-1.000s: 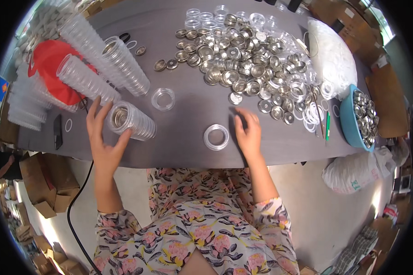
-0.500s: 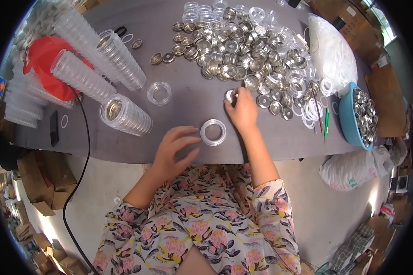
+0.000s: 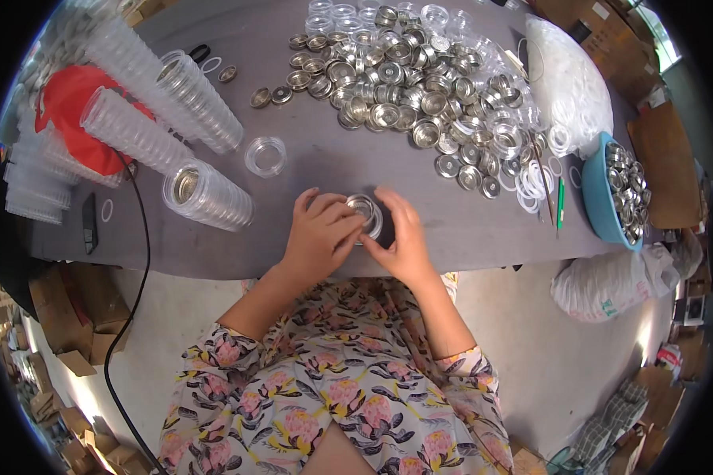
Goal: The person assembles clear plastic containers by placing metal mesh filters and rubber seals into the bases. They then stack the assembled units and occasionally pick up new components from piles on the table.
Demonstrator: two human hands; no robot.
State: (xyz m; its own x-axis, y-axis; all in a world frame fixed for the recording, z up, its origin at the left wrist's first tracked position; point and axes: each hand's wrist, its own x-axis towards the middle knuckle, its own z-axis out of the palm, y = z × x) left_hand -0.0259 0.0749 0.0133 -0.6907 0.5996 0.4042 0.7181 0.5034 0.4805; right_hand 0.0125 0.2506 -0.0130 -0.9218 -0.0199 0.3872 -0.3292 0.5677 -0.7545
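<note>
Near the table's front edge, both my hands are around a clear plastic ring. A small shiny round metal cup sits tilted over the ring. My left hand has its fingers bent onto the cup's left side, partly covering it. On the other side, my right hand curves around the ring, thumb at its near edge and forefinger by its far right side. Further left on the table lies another clear round plastic piece, apart from both hands.
Metal cups lie heaped at the back. Clear plastic stacks lean at left beside a red bag. White rings, a green pen and a blue basin of metal cups are at right. A black cable hangs over the front edge.
My right hand has come back from beside the metal heap to the clear ring. My left hand has moved right onto the metal cup, now over the ring. The whole view has shifted slightly.
</note>
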